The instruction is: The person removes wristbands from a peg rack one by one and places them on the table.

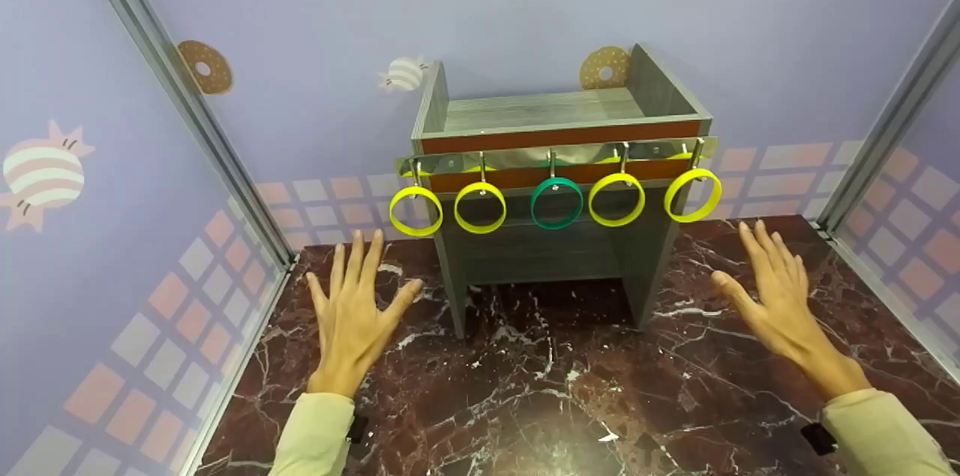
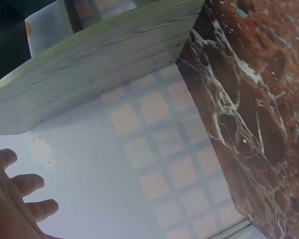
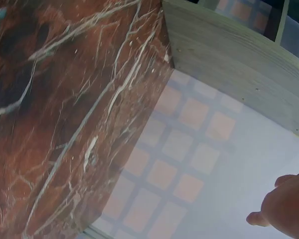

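Observation:
My left hand (image 1: 352, 322) is held out with spread fingers left of a grey wooden shelf unit (image 1: 652, 258), touching nothing. To the shelf's right, my right hand (image 1: 776, 303) also hangs in the air with its fingers extended. Across the shelf's front runs a shiny metal strip (image 1: 517, 158) with several hooks. A green ring (image 1: 534, 204) hangs from the middle hook. Yellow rings hang on either side of it, among them one at the far left (image 1: 392, 215) and one at the far right (image 1: 669, 200). Only some fingertips of the left hand (image 2: 10, 199) appear in its wrist view.
The shelf stands on a dark red marbled tabletop (image 1: 525, 401) with white veins. Purple printed panels (image 1: 315, 70) with sweets and tile patterns enclose the back and sides. Metal posts stand at the left corner (image 1: 202, 115) and right corner (image 1: 892, 123).

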Demonstrator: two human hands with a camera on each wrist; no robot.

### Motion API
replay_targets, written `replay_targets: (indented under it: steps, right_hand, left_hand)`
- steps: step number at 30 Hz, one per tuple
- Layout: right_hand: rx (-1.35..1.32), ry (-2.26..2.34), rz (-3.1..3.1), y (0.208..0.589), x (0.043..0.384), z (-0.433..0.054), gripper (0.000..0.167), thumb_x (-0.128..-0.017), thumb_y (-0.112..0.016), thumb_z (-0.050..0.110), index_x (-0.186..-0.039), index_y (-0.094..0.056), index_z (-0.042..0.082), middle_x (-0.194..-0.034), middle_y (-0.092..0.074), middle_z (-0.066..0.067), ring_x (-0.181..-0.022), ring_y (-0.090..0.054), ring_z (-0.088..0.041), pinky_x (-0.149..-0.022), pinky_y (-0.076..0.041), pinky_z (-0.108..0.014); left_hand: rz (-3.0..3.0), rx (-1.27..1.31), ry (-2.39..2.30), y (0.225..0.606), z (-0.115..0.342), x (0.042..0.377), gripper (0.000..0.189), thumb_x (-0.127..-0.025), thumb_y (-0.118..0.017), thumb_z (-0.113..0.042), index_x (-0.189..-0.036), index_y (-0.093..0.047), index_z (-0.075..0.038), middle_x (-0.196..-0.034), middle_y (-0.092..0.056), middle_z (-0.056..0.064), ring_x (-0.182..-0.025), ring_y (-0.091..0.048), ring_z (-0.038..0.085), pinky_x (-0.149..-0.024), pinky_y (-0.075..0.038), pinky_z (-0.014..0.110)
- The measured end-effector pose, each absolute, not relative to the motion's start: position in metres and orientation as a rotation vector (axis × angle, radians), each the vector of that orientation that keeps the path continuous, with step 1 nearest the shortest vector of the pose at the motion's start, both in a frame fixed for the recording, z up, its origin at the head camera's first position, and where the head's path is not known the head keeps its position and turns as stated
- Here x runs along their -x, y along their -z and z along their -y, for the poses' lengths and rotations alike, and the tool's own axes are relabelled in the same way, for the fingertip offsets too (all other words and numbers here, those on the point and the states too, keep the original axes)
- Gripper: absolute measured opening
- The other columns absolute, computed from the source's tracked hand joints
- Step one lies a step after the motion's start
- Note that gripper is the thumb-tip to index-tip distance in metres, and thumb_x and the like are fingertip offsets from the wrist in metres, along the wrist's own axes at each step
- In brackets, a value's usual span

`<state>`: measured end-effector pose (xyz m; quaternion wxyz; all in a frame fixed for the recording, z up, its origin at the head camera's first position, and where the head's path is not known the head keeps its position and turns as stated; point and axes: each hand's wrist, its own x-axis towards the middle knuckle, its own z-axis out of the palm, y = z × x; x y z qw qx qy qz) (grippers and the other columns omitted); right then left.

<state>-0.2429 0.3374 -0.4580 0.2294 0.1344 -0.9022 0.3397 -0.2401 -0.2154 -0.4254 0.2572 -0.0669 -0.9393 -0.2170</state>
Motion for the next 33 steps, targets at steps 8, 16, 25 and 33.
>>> replay_targets:
  steps: [8, 16, 25, 33]
  right_hand:
    - [-0.399, -1.064, 2.414, 0.456, 0.243, -0.331, 0.074, -0.107, -0.06, 0.025, -0.17, -0.023, 0.009, -0.173, -0.013, -0.027, -0.159, -0.005, -0.05, -0.125, 0.011, -0.066]
    - [-0.372, -1.208, 2.378, 0.454, 0.242, -0.324, 0.072, -0.108, -0.06, 0.024, -0.17, -0.026, 0.014, -0.174, -0.018, -0.022, -0.158, -0.01, -0.05, -0.123, 0.0, -0.074]
    - [-0.289, -1.308, 2.36, 0.452, 0.238, -0.316, 0.07, -0.108, -0.063, 0.029, -0.17, -0.029, 0.025, -0.173, -0.027, -0.015, -0.155, -0.021, -0.048, -0.123, -0.013, -0.073]
    - [-0.265, -1.387, 2.341, 0.454, 0.239, -0.308, 0.069, -0.107, -0.067, 0.026, -0.168, -0.035, 0.025, -0.167, -0.04, -0.011, -0.152, -0.035, -0.04, -0.126, -0.028, -0.047]
  left_hand:
    - [2.422, 0.226, 0.636, 0.42, 0.209, 0.241, 0.091, -0.096, -0.064, -0.062, -0.168, -0.033, -0.017, -0.172, -0.03, 0.011, -0.157, -0.027, 0.037, -0.126, 0.003, 0.068]
    - [2.303, 0.269, 0.765, 0.412, 0.201, 0.242, 0.085, -0.096, -0.068, -0.056, -0.166, -0.04, -0.015, -0.166, -0.041, 0.01, -0.149, -0.043, 0.036, -0.128, -0.016, 0.061]
    - [2.26, 0.241, 0.919, 0.406, 0.193, 0.241, 0.083, -0.096, -0.07, -0.053, -0.165, -0.041, -0.018, -0.164, -0.046, 0.005, -0.143, -0.049, 0.034, -0.112, -0.045, 0.059]
    - [2.231, 0.201, 1.022, 0.4, 0.187, 0.242, 0.081, -0.096, -0.072, -0.051, -0.164, -0.043, -0.017, -0.158, -0.052, 0.016, -0.137, -0.054, 0.042, -0.107, -0.047, 0.063]
